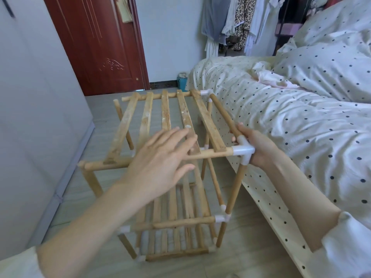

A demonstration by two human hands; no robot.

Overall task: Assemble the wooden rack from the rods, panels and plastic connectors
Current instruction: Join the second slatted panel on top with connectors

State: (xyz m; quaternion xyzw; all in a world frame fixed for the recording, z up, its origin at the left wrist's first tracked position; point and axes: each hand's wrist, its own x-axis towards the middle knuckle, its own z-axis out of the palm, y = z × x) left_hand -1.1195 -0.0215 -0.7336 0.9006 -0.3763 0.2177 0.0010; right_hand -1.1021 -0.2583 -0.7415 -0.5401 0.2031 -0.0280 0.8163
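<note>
A wooden rack (152,121) of several tiers stands upright on the floor beside the bed. Its top slatted panel (204,115) rests on round rods joined by white plastic connectors. My right hand (259,145) grips the near right corner connector (244,150), fingers curled round it from the bed side. My left hand (160,157) hovers flat with straight fingers over the near front rod (212,153) and the slats; whether it touches them is unclear. The near left corner (82,164) shows bare rod ends with no connector on it.
The bed (281,117) with dotted bedding runs close along the rack's right side. A grey wardrobe wall (36,117) stands to the left. A dark red door (96,43) and hanging clothes (236,23) are at the back. Tiled floor (104,121) surrounds the rack.
</note>
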